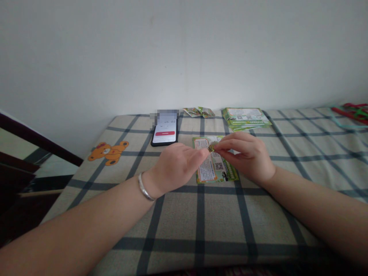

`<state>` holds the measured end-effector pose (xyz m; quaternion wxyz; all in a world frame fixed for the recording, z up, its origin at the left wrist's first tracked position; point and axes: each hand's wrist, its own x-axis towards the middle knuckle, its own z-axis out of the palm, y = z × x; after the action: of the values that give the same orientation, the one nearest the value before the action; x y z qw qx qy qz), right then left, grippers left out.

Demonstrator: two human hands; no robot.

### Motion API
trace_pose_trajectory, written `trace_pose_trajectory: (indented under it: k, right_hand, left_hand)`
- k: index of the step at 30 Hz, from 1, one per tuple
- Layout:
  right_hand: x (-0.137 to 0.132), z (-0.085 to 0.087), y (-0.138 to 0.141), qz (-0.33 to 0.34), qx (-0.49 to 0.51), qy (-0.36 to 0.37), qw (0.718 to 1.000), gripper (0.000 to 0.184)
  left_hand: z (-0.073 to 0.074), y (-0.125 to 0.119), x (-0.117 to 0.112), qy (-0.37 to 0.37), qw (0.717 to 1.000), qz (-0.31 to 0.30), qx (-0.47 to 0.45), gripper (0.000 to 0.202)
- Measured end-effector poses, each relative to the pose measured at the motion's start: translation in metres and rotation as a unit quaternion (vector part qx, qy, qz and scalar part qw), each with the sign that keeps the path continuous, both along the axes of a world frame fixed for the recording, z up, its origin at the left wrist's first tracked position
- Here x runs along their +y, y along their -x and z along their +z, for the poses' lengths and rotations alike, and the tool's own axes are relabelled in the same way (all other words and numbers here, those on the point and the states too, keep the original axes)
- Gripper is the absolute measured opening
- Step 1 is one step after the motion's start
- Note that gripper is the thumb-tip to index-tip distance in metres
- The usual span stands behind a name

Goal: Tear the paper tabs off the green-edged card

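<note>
Both of my hands meet over the middle of a checked cloth (218,218). My left hand (175,166), a silver bangle on its wrist, and my right hand (247,155) each pinch a small folded piece of green printed paper (212,147) between fingertips. Beneath them a green and white leaflet (214,168) lies flat on the cloth, partly hidden by my hands.
A phone (165,132) with a lit screen lies behind my left hand. A stack of green leaflets (245,117) sits at the back, with small folded paper pieces (199,111) beside it. Red and green strips (352,111) lie far right. A bear print (108,152) marks the cloth's left side, near its edge.
</note>
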<state>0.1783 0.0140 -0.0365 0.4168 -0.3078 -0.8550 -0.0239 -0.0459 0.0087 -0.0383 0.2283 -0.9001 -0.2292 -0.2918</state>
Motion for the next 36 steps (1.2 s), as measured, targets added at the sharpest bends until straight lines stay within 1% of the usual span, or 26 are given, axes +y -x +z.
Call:
trace_pose_trajectory:
  k: [11,16,20,24,30,36]
  right_hand:
    - [0.0017,0.0,-0.0016,0.016,-0.029,0.005,0.999,0.011]
    - [0.0024,-0.001,0.0001,0.013,-0.045,0.019,0.999,0.011]
    - [0.0018,-0.0001,0.0015,0.013,-0.047,0.023,0.999,0.012]
    - [0.0006,0.0004,0.0019,-0.002,-0.058,0.023,0.998,0.013]
    - [-0.0017,0.0028,0.0018,-0.027,-0.089,-0.017,0.996,0.013]
    - [-0.0024,0.0048,0.0034,-0.045,-0.117,-0.024,0.992,0.017]
  left_hand:
    - [0.0009,0.0015,-0.0003,-0.013,1.0,-0.003,0.027,0.011]
    - [0.0012,0.0013,0.0001,-0.016,1.0,-0.005,0.019,0.008]
    - [0.0008,0.0004,0.0007,0.001,1.0,0.01,0.02,0.009]
    - [0.0001,0.0002,0.0017,0.01,0.999,0.02,0.022,0.01]
    - [0.0009,0.0006,0.0001,0.006,0.999,0.008,0.033,0.007]
    - [0.0006,-0.0009,0.0,0.016,0.999,0.027,0.026,0.013]
